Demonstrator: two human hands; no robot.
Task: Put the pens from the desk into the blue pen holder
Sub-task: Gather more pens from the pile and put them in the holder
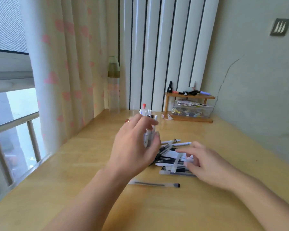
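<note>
A heap of pens lies mid-surface, one clear pen apart on the near side. Left of the heap, upright pens stand behind the left hand, fingers spread, blurred. The right hand rests open on the heap.
</note>
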